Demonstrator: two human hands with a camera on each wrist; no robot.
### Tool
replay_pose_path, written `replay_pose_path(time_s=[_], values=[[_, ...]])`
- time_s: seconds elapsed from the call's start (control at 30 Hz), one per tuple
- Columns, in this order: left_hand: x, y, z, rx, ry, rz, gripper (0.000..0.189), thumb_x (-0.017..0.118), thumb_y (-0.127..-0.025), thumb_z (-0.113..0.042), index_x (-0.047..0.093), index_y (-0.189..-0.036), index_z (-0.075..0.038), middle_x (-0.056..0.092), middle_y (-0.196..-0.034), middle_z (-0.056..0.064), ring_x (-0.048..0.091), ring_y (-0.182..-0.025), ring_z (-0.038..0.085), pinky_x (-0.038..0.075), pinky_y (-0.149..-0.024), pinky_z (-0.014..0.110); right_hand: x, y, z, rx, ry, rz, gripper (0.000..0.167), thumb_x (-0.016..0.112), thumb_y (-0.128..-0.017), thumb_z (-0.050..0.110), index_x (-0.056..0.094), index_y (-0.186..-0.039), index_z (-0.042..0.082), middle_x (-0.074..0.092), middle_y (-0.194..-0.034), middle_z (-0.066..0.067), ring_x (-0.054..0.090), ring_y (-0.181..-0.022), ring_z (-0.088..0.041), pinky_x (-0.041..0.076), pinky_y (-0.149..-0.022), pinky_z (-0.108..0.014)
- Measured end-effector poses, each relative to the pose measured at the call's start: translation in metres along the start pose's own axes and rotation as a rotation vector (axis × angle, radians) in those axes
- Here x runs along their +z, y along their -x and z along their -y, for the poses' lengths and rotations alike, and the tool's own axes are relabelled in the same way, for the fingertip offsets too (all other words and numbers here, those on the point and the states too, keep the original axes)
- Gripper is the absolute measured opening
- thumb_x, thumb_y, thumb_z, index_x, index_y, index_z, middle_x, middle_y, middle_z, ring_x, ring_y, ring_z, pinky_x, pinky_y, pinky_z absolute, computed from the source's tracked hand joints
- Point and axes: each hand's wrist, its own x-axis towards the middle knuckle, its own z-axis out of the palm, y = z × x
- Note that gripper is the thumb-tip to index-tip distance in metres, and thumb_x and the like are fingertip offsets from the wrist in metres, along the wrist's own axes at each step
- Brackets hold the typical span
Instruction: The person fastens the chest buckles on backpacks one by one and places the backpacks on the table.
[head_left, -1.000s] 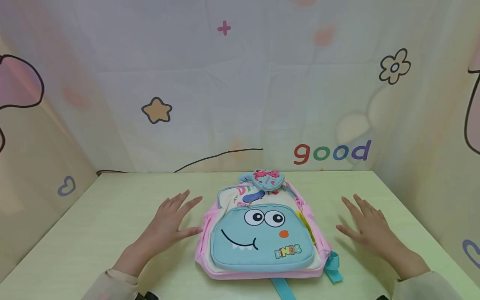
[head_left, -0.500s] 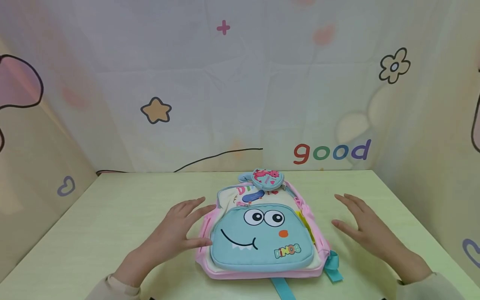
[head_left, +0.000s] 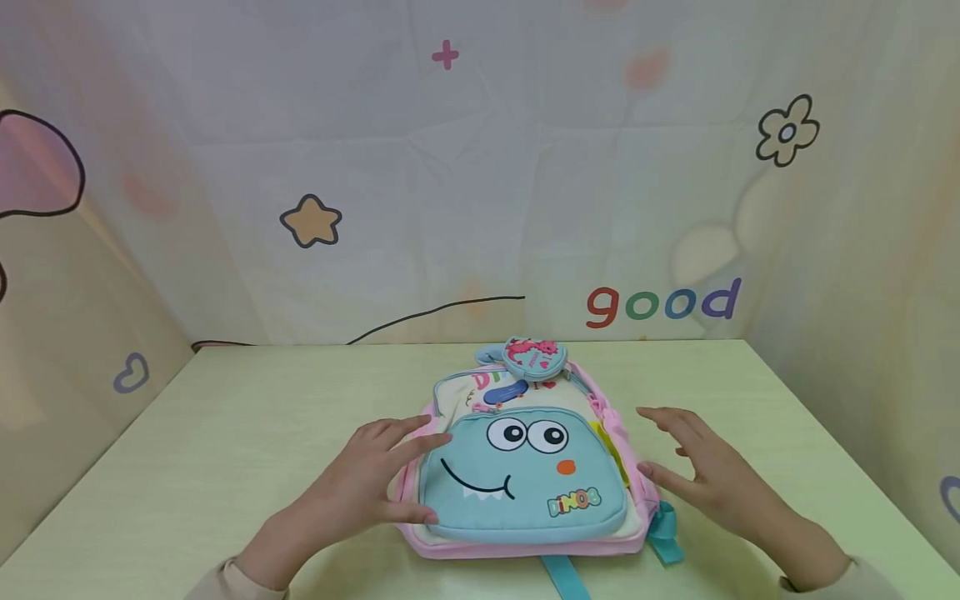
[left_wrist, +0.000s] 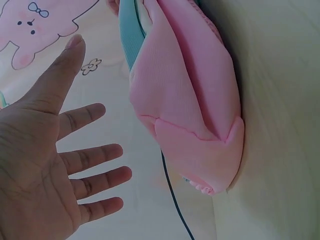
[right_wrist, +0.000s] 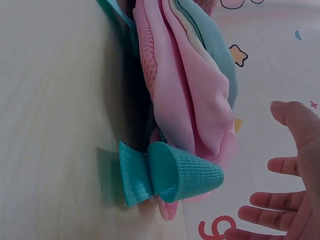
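Note:
A child's backpack (head_left: 525, 475) lies on the table with its front up. Its blue front pocket carries a cartoon face, and pink fabric runs along the sides. A small round pouch (head_left: 535, 358) sits at its top end. My left hand (head_left: 360, 479), fingers spread, hovers at the backpack's left side, overlapping its edge in the head view. In the left wrist view, a gap shows between those fingers and the pink side panel (left_wrist: 195, 90). Off the right side hovers my right hand (head_left: 720, 483), fingers extended and holding nothing. Near it, a teal strap (right_wrist: 187, 172) is folded in a loop.
The pale table (head_left: 187, 450) extends on both sides of the backpack. A printed cloth backdrop (head_left: 465, 192) hangs behind and along both sides. Another teal strap end (head_left: 564, 577) sticks out below the backpack toward the front.
Both hands have moved inward toward the backpack, the left one to the right and the right one to the left. The backpack has stayed in place.

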Motion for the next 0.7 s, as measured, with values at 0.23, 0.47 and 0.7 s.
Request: replay_pose_path(time_s=[0.23, 0.47, 0.7], values=[[0.006, -0.002, -0.001, -0.015, 0.021, 0.032, 0.076, 0.083, -0.064, -0.050, 0.057, -0.131, -0.025, 0.052, -0.139, 0.010, 0.049, -0.125, 0.034, 0.038, -0.104, 0.054, 0.009, 0.007, 0.008, -0.031, -0.038, 0.026, 0.061, 0.067, -0.087, 0.044, 0.046, -0.138, 0.018, 0.050, -0.135, -0.005, 0.057, -0.114, -0.028, 0.056, -0.081, -0.043], [0.010, -0.001, 0.002, -0.021, -0.015, 0.030, 0.078, 0.084, -0.060, -0.053, 0.058, -0.129, -0.025, 0.055, -0.136, 0.009, 0.051, -0.122, 0.031, 0.040, -0.101, 0.052, 0.016, 0.010, 0.014, -0.051, -0.003, 0.081, 0.067, 0.068, -0.082, 0.054, 0.049, -0.136, 0.019, 0.050, -0.136, -0.008, 0.053, -0.121, -0.034, 0.055, -0.085, -0.053], [0.011, 0.000, 0.006, -0.062, -0.029, 0.052, 0.081, 0.083, -0.058, -0.057, 0.059, -0.129, -0.027, 0.056, -0.134, 0.009, 0.052, -0.120, 0.031, 0.041, -0.096, 0.052, 0.018, 0.013, 0.017, -0.104, 0.078, 0.087, 0.072, 0.069, -0.078, 0.060, 0.052, -0.134, 0.018, 0.050, -0.137, -0.009, 0.053, -0.121, -0.032, 0.054, -0.088, -0.051]])
